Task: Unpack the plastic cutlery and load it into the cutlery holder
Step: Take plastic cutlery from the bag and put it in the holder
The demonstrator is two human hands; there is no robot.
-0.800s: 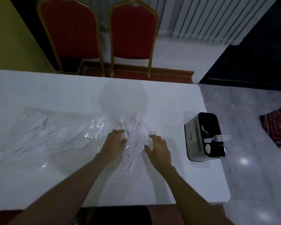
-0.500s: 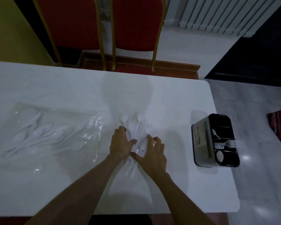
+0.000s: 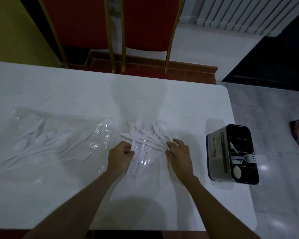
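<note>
As the left hand pinches it, the cutlery pile points heads away.

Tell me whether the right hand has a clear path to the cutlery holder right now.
Probably yes. The right hand rests on the loose cutlery, and only bare table lies between it and the cutlery holder, which stands open-topped to its right.

A white desk carries a clear plastic bag of cutlery toward its left edge, a loose pile of white plastic cutlery at its middle, and a black cutlery holder standing near its right edge.
</note>
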